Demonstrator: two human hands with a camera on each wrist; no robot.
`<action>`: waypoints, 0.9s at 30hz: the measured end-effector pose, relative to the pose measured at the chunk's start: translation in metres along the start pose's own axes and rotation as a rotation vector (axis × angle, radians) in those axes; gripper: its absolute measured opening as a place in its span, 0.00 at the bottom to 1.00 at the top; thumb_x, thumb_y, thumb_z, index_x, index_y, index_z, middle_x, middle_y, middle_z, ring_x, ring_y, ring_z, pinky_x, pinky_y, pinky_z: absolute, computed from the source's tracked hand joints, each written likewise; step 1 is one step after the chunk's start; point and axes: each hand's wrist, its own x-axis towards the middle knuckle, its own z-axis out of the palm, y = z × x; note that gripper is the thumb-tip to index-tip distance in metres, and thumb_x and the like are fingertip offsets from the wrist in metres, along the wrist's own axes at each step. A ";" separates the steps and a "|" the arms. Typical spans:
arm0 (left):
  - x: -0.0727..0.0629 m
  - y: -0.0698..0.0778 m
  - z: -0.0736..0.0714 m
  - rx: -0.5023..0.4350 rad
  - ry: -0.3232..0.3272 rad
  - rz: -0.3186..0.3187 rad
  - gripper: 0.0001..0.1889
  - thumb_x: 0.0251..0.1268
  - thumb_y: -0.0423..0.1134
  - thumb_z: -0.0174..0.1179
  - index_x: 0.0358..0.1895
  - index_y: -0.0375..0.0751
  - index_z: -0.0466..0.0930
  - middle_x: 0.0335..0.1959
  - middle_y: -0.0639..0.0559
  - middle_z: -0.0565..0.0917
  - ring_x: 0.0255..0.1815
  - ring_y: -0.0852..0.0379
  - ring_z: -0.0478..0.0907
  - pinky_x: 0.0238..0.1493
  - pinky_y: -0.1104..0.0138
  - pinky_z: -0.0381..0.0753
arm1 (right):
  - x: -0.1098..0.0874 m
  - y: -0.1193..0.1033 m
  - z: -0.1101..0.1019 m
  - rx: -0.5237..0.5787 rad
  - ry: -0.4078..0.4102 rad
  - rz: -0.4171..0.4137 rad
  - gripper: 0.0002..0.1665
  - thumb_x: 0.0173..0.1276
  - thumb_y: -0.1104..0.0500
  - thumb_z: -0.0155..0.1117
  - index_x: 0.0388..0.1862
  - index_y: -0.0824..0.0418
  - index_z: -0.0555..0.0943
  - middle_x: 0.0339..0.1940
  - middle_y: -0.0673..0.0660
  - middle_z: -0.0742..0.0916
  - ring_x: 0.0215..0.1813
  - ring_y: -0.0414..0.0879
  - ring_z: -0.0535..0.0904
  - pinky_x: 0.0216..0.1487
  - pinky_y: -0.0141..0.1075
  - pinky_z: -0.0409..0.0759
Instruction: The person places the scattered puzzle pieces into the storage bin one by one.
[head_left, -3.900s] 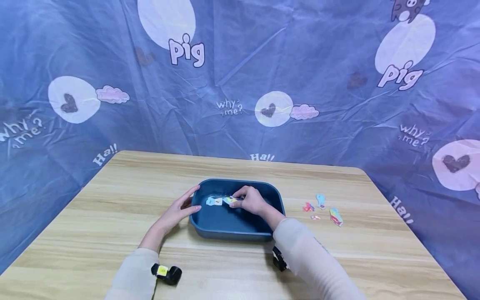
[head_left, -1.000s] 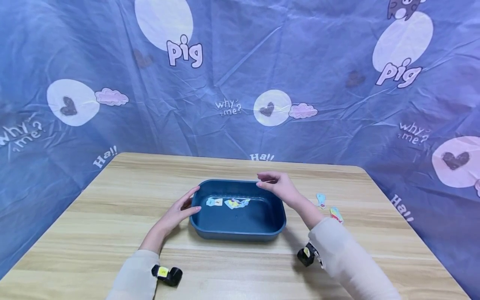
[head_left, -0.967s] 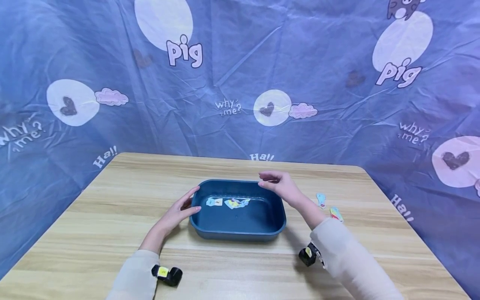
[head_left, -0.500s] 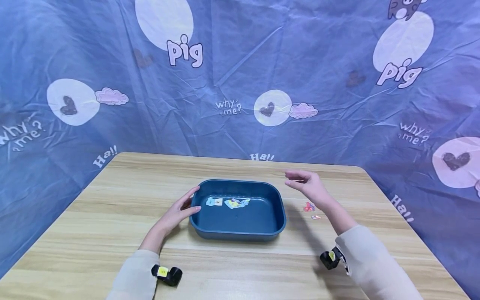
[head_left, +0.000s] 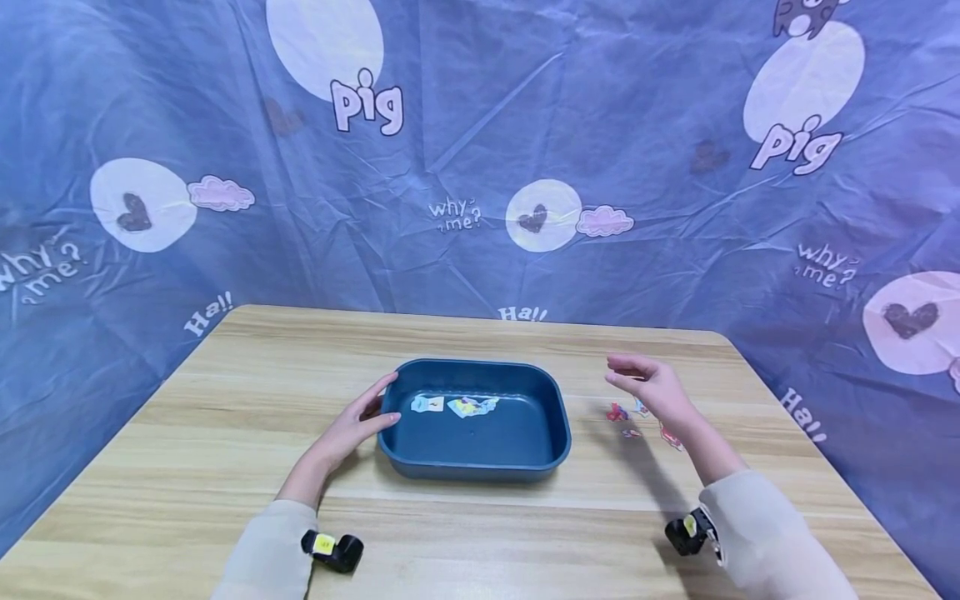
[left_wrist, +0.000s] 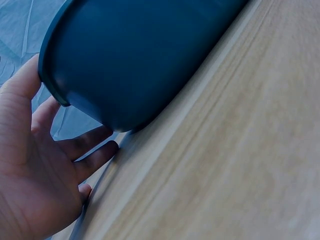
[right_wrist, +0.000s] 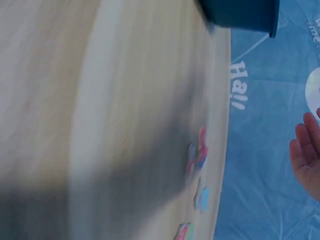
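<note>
A dark blue plastic basin [head_left: 474,471] sits in the middle of the wooden table. My left hand [head_left: 348,429] grips its left end, thumb at the rim and other fingers along the outside wall, as the left wrist view also shows. Two flat cut-out picture pieces lie inside: a light blue and white one [head_left: 427,404] and a yellow and blue one [head_left: 472,407]. My right hand [head_left: 652,387] hovers right of the basin with relaxed fingers, holding nothing. Beneath it lie a red cut-out piece [head_left: 617,412], a small one [head_left: 632,433] and partly hidden ones, a blue [head_left: 642,407] and a red-edged [head_left: 670,437].
The wooden table [head_left: 240,400] reaches back to a blue printed cloth [head_left: 465,275]. Each wrist carries a black camera, the left one [head_left: 333,550] close above the table. My right arm's shadow falls across the wood.
My right hand has left the basin, where it had handled the yellow and blue piece, and moved right over the loose pieces. The left hand has stayed on the basin's left end.
</note>
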 end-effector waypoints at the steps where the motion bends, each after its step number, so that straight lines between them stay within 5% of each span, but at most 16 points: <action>1: 0.001 -0.003 -0.001 0.005 0.001 0.001 0.31 0.59 0.39 0.53 0.65 0.54 0.53 0.64 0.40 0.53 0.62 0.41 0.50 0.58 0.47 0.48 | -0.001 0.002 -0.001 -0.009 0.001 0.000 0.26 0.57 0.56 0.61 0.49 0.73 0.72 0.46 0.69 0.77 0.40 0.34 0.75 0.39 0.24 0.71; 14: 0.004 -0.011 -0.002 0.007 0.007 0.004 0.31 0.58 0.41 0.54 0.65 0.56 0.53 0.64 0.42 0.54 0.62 0.42 0.51 0.57 0.48 0.49 | -0.013 0.023 -0.004 0.007 0.029 0.037 0.26 0.56 0.58 0.62 0.49 0.75 0.71 0.47 0.70 0.76 0.40 0.38 0.74 0.37 0.24 0.72; 23: 0.004 -0.010 -0.001 0.006 0.009 0.002 0.30 0.58 0.41 0.54 0.64 0.58 0.54 0.64 0.43 0.53 0.62 0.42 0.51 0.58 0.47 0.48 | -0.013 0.035 -0.005 -0.055 -0.006 0.051 0.26 0.56 0.62 0.61 0.49 0.79 0.69 0.48 0.73 0.74 0.48 0.58 0.71 0.39 0.23 0.71; 27: 0.003 -0.005 -0.001 0.001 0.006 0.003 0.30 0.59 0.40 0.53 0.65 0.55 0.53 0.64 0.42 0.53 0.62 0.41 0.51 0.58 0.47 0.48 | -0.013 0.039 -0.007 -0.131 -0.035 0.073 0.27 0.55 0.61 0.62 0.50 0.78 0.69 0.49 0.72 0.73 0.50 0.63 0.69 0.46 0.35 0.70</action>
